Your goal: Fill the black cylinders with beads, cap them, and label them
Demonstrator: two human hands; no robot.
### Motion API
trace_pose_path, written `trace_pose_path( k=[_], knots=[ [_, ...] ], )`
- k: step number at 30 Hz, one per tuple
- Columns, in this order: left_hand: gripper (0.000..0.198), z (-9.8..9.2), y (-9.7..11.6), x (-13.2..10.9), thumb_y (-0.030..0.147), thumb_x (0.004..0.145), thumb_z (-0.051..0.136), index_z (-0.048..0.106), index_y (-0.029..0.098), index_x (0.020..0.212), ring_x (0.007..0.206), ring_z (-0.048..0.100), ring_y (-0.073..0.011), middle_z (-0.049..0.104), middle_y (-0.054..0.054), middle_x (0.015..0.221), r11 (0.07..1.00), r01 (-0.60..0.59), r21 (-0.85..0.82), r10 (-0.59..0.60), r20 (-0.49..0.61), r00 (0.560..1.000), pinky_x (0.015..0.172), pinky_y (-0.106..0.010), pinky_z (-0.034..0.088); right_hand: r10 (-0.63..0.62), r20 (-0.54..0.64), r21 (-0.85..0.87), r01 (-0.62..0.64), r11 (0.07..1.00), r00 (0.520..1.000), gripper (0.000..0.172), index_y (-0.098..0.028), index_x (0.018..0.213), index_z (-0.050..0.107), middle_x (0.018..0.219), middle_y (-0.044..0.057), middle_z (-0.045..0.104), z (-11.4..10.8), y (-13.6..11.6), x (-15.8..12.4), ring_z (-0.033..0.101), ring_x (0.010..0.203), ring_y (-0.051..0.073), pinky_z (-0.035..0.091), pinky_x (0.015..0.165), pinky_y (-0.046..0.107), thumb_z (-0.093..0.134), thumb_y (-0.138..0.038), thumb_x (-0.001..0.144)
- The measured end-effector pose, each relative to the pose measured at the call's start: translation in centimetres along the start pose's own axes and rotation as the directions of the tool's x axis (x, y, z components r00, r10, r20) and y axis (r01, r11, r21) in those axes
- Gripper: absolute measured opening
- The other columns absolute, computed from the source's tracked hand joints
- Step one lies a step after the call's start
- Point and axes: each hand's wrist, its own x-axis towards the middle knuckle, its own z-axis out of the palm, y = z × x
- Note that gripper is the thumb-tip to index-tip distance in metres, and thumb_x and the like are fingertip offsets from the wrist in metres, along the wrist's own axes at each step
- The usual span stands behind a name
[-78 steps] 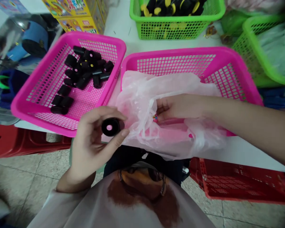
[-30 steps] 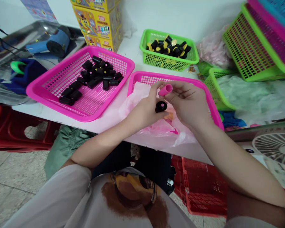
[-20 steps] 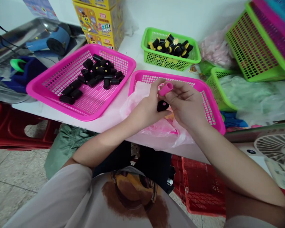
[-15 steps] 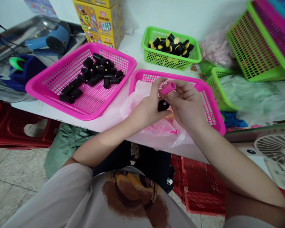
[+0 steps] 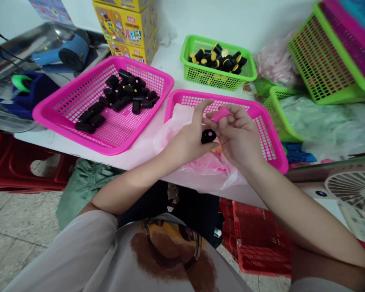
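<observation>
My left hand (image 5: pixel 191 140) pinches a short black cylinder (image 5: pixel 208 136) with a pink centre on its end face. My right hand (image 5: pixel 237 136) holds a small pink tube (image 5: pixel 220 114) between thumb and fingers, just above the black cylinder. Both hands meet over a pink basket (image 5: pixel 270 138) lined with a thin plastic bag (image 5: pixel 182 121). To the left stands a second pink basket (image 5: pixel 63 117) with several black cylinders (image 5: pixel 121 95) in it.
A green basket (image 5: pixel 219 79) with black and yellow pieces stands at the back. More green baskets (image 5: pixel 325 61) and plastic bags are piled on the right. Yellow boxes (image 5: pixel 126 28) stand behind. Red crates (image 5: pixel 255 243) sit under the table, a white fan (image 5: pixel 353 190) at right.
My right hand, earlier reaching into the bag, has come up with the pink tube. Since half a second ago it has lowered the tube slightly toward the black cylinder in my left hand.
</observation>
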Motion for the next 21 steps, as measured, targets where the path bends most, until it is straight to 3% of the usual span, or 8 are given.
trace_pose_path(
  k=[4, 7, 10, 12, 14, 16, 18, 21],
  knots=[
    [0.097, -0.5, 0.8, -0.8, 0.012, 0.088, 0.075, 0.023, 0.025, 0.169, 0.096, 0.082, -0.0223, 0.082, 0.0, 0.102, 0.999, -0.021, 0.034, 0.022, -0.023, 1.0, 0.086, -0.035, 0.062, -0.028, -0.03, -0.071, 0.026, 0.997, 0.999, 0.038, -0.033, 0.108, 0.069, 0.104, -0.005, 0.083, -1.5, -1.7, 0.5, 0.083, 0.101, 0.02, 0.07, 0.099, 0.042, 0.096, -0.044, 0.083],
    [0.091, -1.6, 1.9, -1.9, 0.017, 0.09, 0.079, 0.03, 0.025, 0.166, 0.104, 0.082, -0.0222, 0.083, -0.003, 0.11, 0.997, -0.038, 0.068, 0.039, -0.024, 0.999, 0.089, -0.034, 0.062, 0.041, 0.103, -0.342, -0.004, 0.94, 0.994, 0.03, -0.031, 0.105, 0.076, 0.097, -0.002, 0.083, -3.5, -3.4, 0.5, 0.079, 0.085, 0.018, 0.069, 0.084, 0.038, 0.093, -0.045, 0.084],
    [0.089, -3.2, 2.9, -3.1, 0.024, 0.091, 0.084, 0.035, 0.026, 0.165, 0.107, 0.082, -0.025, 0.08, -0.007, 0.119, 0.993, -0.063, 0.104, 0.07, -0.067, 0.995, 0.09, -0.035, 0.062, 0.07, 0.188, -0.651, 0.071, 0.756, 0.98, 0.027, -0.029, 0.105, 0.084, 0.105, 0.004, 0.084, -5.6, -4.3, 0.7, 0.078, 0.09, 0.023, 0.068, 0.084, 0.042, 0.091, -0.042, 0.083],
    [0.088, -3.9, 3.3, -3.8, 0.028, 0.092, 0.085, 0.036, 0.029, 0.165, 0.114, 0.082, -0.0272, 0.077, -0.008, 0.127, 0.987, -0.112, 0.114, 0.124, -0.107, 0.986, 0.094, -0.037, 0.063, -0.053, 0.145, -0.784, 0.147, 0.603, 0.988, 0.021, -0.03, 0.108, 0.086, 0.113, 0.006, 0.085, -6.8, -4.1, 1.8, 0.079, 0.099, 0.026, 0.067, 0.093, 0.045, 0.086, -0.037, 0.088],
    [0.083, -4.2, 3.6, -4.4, 0.03, 0.095, 0.083, 0.038, 0.031, 0.165, 0.123, 0.08, -0.0281, 0.073, -0.008, 0.134, 0.981, -0.156, 0.119, 0.17, -0.114, 0.979, 0.099, -0.037, 0.063, -0.129, 0.073, -0.901, 0.121, 0.416, 0.989, 0.021, -0.026, 0.113, 0.086, 0.12, 0.009, 0.084, -7.8, -3.5, 3.6, 0.079, 0.108, 0.028, 0.064, 0.102, 0.047, 0.075, -0.032, 0.097],
    [0.078, -4.1, 3.9, -5.0, 0.029, 0.098, 0.08, 0.038, 0.032, 0.164, 0.128, 0.078, -0.0277, 0.072, -0.009, 0.137, 0.974, -0.188, 0.127, 0.2, -0.093, 0.975, 0.103, -0.038, 0.063, 0.011, 0.006, -0.987, 0.004, 0.161, 1.0, 0.032, -0.018, 0.124, 0.084, 0.126, 0.015, 0.084, -8.5, -2.6, 6.0, 0.079, 0.114, 0.031, 0.062, 0.107, 0.046, 0.062, -0.024, 0.102],
    [0.076, -3.9, 4.2, -5.8, 0.029, 0.101, 0.077, 0.037, 0.032, 0.165, 0.131, 0.077, -0.0276, 0.072, -0.011, 0.139, 0.968, -0.205, 0.145, 0.215, -0.061, 0.975, 0.105, -0.038, 0.064, 0.28, -0.047, -0.997, -0.025, -0.079, 0.959, 0.039, -0.012, 0.131, 0.082, 0.13, 0.019, 0.083, -9.1, -1.6, 8.0, 0.079, 0.119, 0.034, 0.06, 0.107, 0.044, 0.059, -0.016, 0.099],
    [0.077, -3.9, 4.6, -7.3, 0.029, 0.102, 0.077, 0.034, 0.036, 0.166, 0.132, 0.077, -0.0273, 0.071, -0.011, 0.147, 0.961, -0.22, 0.169, 0.228, -0.032, 0.973, 0.107, -0.04, 0.065, 0.5, -0.058, -0.983, 0.038, -0.181, 0.864, 0.032, -0.01, 0.115, 0.088, 0.118, 0.02, 0.086, -9.7, -0.4, 9.4, 0.081, 0.114, 0.037, 0.06, 0.099, 0.038, 0.073, -0.012, 0.087]
  ],
)
